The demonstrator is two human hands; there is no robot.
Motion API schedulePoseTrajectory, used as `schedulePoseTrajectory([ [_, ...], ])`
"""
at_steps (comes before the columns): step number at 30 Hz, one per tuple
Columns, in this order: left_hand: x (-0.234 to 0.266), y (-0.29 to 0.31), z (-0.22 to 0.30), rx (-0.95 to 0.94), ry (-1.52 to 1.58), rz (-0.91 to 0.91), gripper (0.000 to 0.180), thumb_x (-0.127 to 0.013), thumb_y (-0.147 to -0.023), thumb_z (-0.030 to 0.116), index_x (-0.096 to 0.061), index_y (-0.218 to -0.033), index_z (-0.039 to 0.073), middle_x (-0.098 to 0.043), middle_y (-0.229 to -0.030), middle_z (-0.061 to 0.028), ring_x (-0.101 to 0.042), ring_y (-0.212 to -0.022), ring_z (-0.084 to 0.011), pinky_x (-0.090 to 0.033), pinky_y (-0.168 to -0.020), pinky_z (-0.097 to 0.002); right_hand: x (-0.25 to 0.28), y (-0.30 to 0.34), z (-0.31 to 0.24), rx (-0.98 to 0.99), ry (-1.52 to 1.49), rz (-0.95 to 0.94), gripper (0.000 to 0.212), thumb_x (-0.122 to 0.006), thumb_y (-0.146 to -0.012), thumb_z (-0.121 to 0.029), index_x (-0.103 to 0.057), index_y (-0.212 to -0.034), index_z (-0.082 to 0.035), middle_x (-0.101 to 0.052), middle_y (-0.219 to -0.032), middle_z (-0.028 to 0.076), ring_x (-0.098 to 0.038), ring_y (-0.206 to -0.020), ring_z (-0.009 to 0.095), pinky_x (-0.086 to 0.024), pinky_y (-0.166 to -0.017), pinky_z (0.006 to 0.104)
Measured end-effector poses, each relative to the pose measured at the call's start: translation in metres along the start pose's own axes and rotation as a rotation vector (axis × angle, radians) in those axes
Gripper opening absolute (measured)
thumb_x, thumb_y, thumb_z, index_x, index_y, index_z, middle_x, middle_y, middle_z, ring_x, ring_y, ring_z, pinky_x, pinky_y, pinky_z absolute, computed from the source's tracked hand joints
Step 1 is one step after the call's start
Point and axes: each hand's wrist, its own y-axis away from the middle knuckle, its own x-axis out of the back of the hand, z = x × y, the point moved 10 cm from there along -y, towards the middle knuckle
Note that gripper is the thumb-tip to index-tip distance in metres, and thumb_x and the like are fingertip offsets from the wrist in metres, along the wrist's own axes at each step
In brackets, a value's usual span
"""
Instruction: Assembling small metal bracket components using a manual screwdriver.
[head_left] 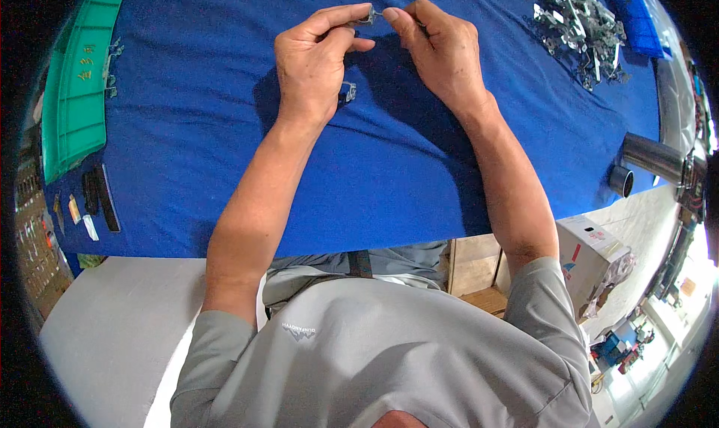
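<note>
Above the far middle of the blue cloth, my left hand [311, 68] pinches a small grey metal part [368, 17] at its fingertips. From the other side, my right hand [448, 53] has thumb and forefinger closed at the thin wire-like end of that same part. Its exact shape is too small to make out. A second small metal part [350, 92] lies on the cloth just right of my left wrist, apart from both hands.
A heap of metal parts [580, 27] lies at the far right beside a blue bin [636, 16]. On the left stands a green bin [79, 83] with several small parts along its edge. A dark marker-like strip [106, 196] lies near left; a metal cylinder [651, 157] rests at the right edge.
</note>
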Motion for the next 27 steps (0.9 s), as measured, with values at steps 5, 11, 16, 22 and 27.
schedulePoseTrajectory([
  [5, 0.0, -0.001, -0.002, 0.027, -0.002, 0.003, 0.025, -0.054, -0.09, -0.008, -0.073, -0.106, -0.004, -0.072, -0.101, -0.0132, -0.069, -0.085, -0.0166, -0.061, -0.073, -0.0278, 0.016, 0.001, -0.018, 0.083, -0.155, 0.175, 0.023, -0.069, -0.094, -0.025, -0.068, -0.093, -0.002, -0.062, -0.062, 0.005, -0.054, -0.054, 0.008, -0.043, -0.05, 0.0266],
  [11, -0.001, 0.0, -0.001, 0.02, -0.015, 0.004, 0.025, -0.055, -0.09, -0.008, -0.072, -0.107, -0.003, -0.072, -0.101, -0.0127, -0.069, -0.082, -0.0147, -0.061, -0.073, -0.0261, 0.009, 0.0, -0.009, 0.109, -0.033, 0.096, 0.022, -0.071, -0.093, -0.024, -0.068, -0.095, -0.002, -0.065, -0.066, 0.006, -0.058, -0.057, 0.01, -0.045, -0.052, 0.0269],
  [16, 0.002, 0.0, -0.003, 0.033, -0.007, 0.009, 0.025, -0.057, -0.09, -0.007, -0.072, -0.109, -0.003, -0.072, -0.1, -0.012, -0.068, -0.079, -0.0127, -0.06, -0.072, -0.0238, 0.016, 0.001, -0.021, 0.108, -0.148, 0.166, 0.021, -0.071, -0.093, -0.023, -0.068, -0.093, -0.002, -0.067, -0.068, 0.007, -0.06, -0.057, 0.011, -0.047, -0.053, 0.0276],
  [22, 0.001, 0.0, -0.003, 0.032, 0.009, 0.016, 0.024, -0.057, -0.091, -0.006, -0.072, -0.109, -0.003, -0.072, -0.101, -0.0126, -0.068, -0.079, -0.0131, -0.059, -0.071, -0.0232, 0.005, 0.0, -0.006, 0.073, -0.067, 0.079, 0.022, -0.072, -0.092, -0.022, -0.065, -0.098, -0.002, -0.071, -0.078, 0.009, -0.063, -0.064, 0.012, -0.049, -0.056, 0.028],
  [27, 0.004, 0.0, -0.005, 0.049, 0.01, 0.02, 0.024, -0.057, -0.09, -0.007, -0.071, -0.11, -0.004, -0.072, -0.103, -0.0134, -0.069, -0.078, -0.0146, -0.059, -0.07, -0.0238, 0.008, 0.001, -0.01, 0.059, -0.138, 0.098, 0.021, -0.072, -0.092, -0.021, -0.066, -0.098, -0.002, -0.071, -0.079, 0.01, -0.064, -0.064, 0.013, -0.05, -0.057, 0.0287],
])
